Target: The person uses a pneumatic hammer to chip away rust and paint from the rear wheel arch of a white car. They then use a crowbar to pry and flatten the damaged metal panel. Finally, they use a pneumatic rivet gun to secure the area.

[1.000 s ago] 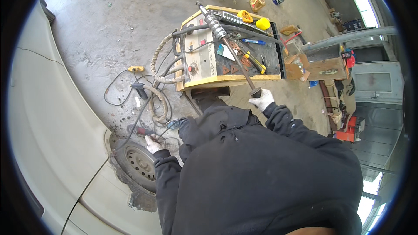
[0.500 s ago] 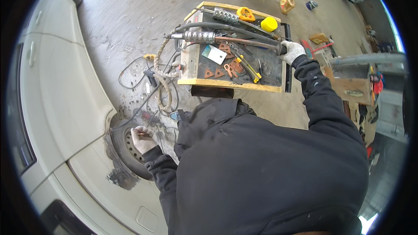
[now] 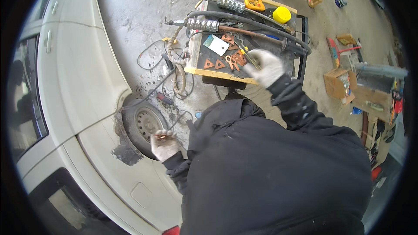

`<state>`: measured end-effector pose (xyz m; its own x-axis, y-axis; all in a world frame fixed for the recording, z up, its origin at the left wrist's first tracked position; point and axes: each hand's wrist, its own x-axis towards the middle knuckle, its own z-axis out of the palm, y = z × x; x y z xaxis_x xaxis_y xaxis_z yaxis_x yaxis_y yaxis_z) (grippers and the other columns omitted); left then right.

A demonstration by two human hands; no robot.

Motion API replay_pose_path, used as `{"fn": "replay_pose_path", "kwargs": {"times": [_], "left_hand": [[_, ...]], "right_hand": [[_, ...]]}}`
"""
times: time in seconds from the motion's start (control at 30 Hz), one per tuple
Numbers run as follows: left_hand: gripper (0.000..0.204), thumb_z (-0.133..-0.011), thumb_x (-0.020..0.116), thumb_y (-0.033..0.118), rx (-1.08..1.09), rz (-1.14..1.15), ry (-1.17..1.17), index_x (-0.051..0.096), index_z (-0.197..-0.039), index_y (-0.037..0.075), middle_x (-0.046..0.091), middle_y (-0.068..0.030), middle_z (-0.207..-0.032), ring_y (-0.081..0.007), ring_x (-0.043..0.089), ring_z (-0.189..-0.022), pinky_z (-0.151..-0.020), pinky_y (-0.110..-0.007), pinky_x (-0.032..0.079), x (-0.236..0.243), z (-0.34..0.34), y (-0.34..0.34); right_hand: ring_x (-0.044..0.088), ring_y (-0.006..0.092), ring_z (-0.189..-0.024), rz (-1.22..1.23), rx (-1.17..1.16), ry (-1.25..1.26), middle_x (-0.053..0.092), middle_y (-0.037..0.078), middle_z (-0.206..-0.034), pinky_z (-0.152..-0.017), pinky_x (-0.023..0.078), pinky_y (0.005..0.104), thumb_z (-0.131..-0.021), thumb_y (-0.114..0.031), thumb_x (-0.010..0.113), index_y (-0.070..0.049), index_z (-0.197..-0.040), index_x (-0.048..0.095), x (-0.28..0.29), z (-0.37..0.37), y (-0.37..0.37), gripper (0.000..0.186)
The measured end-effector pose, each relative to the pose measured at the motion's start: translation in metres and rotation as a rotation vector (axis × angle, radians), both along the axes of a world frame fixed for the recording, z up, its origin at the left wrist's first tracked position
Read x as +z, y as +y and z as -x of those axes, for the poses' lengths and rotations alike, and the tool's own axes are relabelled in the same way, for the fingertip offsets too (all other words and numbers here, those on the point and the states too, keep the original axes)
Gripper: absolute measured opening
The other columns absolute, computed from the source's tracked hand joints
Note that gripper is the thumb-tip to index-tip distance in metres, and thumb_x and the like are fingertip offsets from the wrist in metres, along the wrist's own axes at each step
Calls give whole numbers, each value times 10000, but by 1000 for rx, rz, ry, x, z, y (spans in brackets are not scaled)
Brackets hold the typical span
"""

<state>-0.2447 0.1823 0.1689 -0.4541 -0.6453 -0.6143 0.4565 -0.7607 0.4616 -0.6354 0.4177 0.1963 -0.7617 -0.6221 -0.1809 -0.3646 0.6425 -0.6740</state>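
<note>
My left hand point(image 3: 164, 146), in a white glove, is closed around several small copper-coloured metal pieces point(image 3: 162, 136), beside the car's wheel point(image 3: 146, 122). My gloved right hand point(image 3: 269, 68) reaches over the near edge of the cart point(image 3: 204, 73). It covers part of a yellow utility knife point(image 3: 244, 49); motion blur hides whether the fingers grip it. Left of it lie copper-coloured triangles point(image 3: 219, 64), ring-ended tabs point(image 3: 230, 62) and a white-and-green card point(image 3: 216, 45). Farther back is a slide hammer with a ridged metal weight point(image 3: 203, 25) and a black handle point(image 3: 296, 48).
A second slide hammer point(image 3: 230, 4), a yellow tape measure point(image 3: 254, 2) and a yellow round container point(image 3: 281, 15) share the cart top. Cables and a wrapped hose point(image 3: 178, 80) trail at its left. The pale car point(image 3: 91, 104) flanks me; a cardboard box point(image 3: 336, 85) stands right.
My right hand has left the slide hammer's black handle and moved left and nearer, over the utility knife. My left hand keeps the copper pieces. The whole view has shifted.
</note>
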Motion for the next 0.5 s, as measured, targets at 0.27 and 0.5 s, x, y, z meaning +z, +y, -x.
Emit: {"fn": "replay_pose_path", "kwargs": {"times": [0.27, 0.5], "left_hand": [[204, -968, 615, 268, -28, -20, 154, 641, -996, 67, 641, -100, -1032, -297, 606, -990, -926, -509, 528, -16, -15, -3], [519, -931, 604, 226, 12, -13, 344, 531, -1328, -101, 560, -284, -1358, -465, 497, -1324, -1163, -646, 350, 0, -60, -37]], "right_hand": [[591, 363, -1204, -449, -118, 273, 553, 221, -1300, -1020, 495, 436, -871, -507, 696, -97, -1438, 479, -54, -38, -61, 733], [682, 312, -1110, -560, -120, 292, 729, 136, -1159, -958, 535, 425, -843, -456, 733, -179, -1236, 704, -52, -12, -76, 481]]}}
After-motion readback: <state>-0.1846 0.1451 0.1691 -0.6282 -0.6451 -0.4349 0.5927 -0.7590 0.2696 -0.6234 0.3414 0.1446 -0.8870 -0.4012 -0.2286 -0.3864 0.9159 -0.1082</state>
